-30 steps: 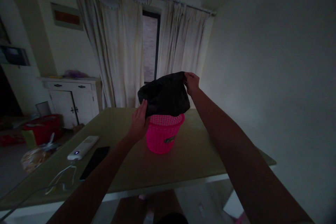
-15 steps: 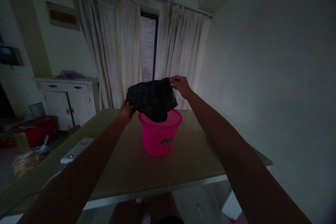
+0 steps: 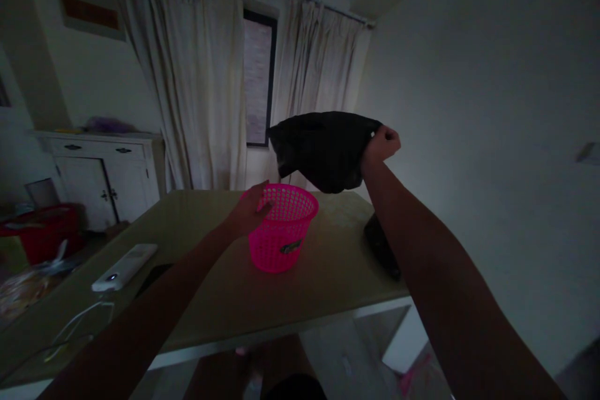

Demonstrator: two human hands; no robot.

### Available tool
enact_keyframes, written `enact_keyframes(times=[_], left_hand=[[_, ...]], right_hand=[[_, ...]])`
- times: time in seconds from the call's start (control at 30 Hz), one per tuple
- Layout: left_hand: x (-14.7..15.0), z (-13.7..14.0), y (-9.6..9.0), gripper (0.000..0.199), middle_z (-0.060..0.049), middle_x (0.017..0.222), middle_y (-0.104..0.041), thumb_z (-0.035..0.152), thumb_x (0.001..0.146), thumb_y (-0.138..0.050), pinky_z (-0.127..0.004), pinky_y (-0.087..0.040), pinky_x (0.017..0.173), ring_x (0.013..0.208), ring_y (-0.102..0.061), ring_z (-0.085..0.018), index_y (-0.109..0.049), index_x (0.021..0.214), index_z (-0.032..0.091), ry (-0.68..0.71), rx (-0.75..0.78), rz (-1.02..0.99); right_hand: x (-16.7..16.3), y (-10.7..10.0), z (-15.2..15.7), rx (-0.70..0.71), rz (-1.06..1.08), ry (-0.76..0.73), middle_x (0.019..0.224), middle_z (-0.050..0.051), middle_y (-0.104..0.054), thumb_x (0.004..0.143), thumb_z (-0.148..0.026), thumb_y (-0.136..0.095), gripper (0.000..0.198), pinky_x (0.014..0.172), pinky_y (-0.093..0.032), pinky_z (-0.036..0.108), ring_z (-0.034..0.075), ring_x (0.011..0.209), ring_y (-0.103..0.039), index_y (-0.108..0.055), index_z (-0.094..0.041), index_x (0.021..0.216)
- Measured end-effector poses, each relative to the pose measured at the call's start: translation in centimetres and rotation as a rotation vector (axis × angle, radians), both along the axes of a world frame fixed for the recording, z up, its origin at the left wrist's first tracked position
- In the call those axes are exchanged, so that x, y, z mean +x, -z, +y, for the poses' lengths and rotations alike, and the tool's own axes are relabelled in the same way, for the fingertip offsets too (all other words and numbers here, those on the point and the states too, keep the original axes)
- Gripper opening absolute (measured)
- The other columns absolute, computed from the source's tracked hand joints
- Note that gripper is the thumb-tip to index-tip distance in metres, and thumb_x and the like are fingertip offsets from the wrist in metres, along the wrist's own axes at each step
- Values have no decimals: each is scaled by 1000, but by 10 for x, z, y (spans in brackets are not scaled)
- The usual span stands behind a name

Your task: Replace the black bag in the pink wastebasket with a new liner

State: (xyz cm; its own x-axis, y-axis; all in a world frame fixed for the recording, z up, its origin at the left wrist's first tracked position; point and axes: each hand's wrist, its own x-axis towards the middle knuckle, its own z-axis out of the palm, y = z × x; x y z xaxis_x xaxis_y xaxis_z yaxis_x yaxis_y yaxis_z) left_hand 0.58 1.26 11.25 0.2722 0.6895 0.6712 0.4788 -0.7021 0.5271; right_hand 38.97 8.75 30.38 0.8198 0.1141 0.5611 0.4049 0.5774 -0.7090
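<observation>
A pink perforated plastic basket [image 3: 283,236] stands upright near the middle of a pale green table [image 3: 234,300]. My left hand [image 3: 250,211] rests on the basket's near-left rim, fingers spread. My right hand [image 3: 382,145] is raised above and to the right of the basket, closed on a black plastic bag [image 3: 325,149] that hangs in the air, clear of the basket.
A white power bank [image 3: 124,267] with a cable and a dark phone [image 3: 152,275] lie on the table's left side. A dark flat object [image 3: 382,247] lies near the right edge. A white cabinet [image 3: 100,175] and curtains [image 3: 206,87] stand behind.
My right hand lifted the black bag up and to the right, out of the basket. My left hand let go of the bag and moved to the basket's rim.
</observation>
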Motion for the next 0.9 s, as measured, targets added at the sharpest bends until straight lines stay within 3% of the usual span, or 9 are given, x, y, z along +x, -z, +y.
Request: enact_keyframes(times=[0.07, 0.13, 0.2, 0.4, 0.53, 0.6, 0.77, 0.83, 0.9], left_hand=[[0, -12, 11, 54, -22, 121, -81, 53, 107, -43, -55, -55, 108, 108, -78, -34, -79, 121, 14, -82, 66, 290], [-1, -20, 17, 64, -17, 87, -82, 49, 111, -30, -54, -55, 103, 91, -79, -32, -80, 86, 17, -169, 94, 487], [-2, -25, 18, 71, -15, 74, -78, 46, 113, -23, -51, -55, 97, 80, -78, -31, -76, 74, 19, -253, 124, 570], [-6, -26, 20, 69, -15, 72, -76, 42, 112, -24, -46, -52, 89, 74, -75, -28, -76, 74, 17, -388, 212, 610], [-11, -23, 21, 62, -12, 71, -75, 40, 111, -28, -43, -49, 87, 72, -73, -25, -73, 73, 19, -353, 194, 577], [-14, -22, 21, 59, -11, 71, -75, 40, 110, -30, -42, -48, 87, 74, -72, -25, -72, 73, 20, -308, 179, 555], [-17, -18, 21, 56, -10, 73, -77, 41, 110, -32, -41, -47, 87, 74, -71, -25, -69, 72, 21, -235, 150, 512], [-17, -17, 23, 56, -10, 71, -76, 41, 109, -33, -42, -47, 87, 74, -70, -25, -68, 70, 22, -226, 152, 488], [-17, -17, 25, 54, -10, 71, -75, 39, 109, -33, -43, -47, 88, 74, -70, -26, -68, 71, 21, -228, 164, 486]], right_hand=[[25, 5, -12, -28, 71, 136, 105, 6, -70, 101, -27, -50, 19, 108, -56, 39, 20, 108, -69, -67, -18, 98], [47, 20, -23, -80, 126, 212, 108, 9, -71, 102, -25, -48, 20, 110, -54, 40, 23, 112, -69, -67, -18, 100], [63, 45, -33, -162, 165, 246, 116, 13, -71, 102, -24, -43, 25, 111, -53, 43, 26, 117, -68, -67, -18, 105], [83, 142, -46, -472, 109, 231, 115, 22, -74, 93, -23, -42, 36, 108, -53, 50, 33, 111, -70, -72, -12, 110], [86, 195, -64, -542, -10, 163, 108, 18, -76, 84, -26, -54, 29, 109, -53, 49, 34, 108, -71, -74, -14, 100], [91, 217, -81, -643, -45, 190, 121, 23, -74, 85, -26, -55, 36, 113, -51, 53, 38, 119, -70, -76, -12, 111], [114, 263, -122, -1281, -78, 288, 162, 38, -46, 91, -53, -72, 89, 119, -44, 65, 52, 152, -50, -46, -8, 163], [125, 274, -132, -1446, -110, 203, 159, 39, -50, 84, -54, -81, 102, 119, -44, 64, 51, 151, -52, -41, -7, 166], [137, 279, -138, -1546, -141, 162, 151, 38, -58, 83, -45, -82, 91, 118, -47, 61, 50, 148, -57, -51, -6, 159]])
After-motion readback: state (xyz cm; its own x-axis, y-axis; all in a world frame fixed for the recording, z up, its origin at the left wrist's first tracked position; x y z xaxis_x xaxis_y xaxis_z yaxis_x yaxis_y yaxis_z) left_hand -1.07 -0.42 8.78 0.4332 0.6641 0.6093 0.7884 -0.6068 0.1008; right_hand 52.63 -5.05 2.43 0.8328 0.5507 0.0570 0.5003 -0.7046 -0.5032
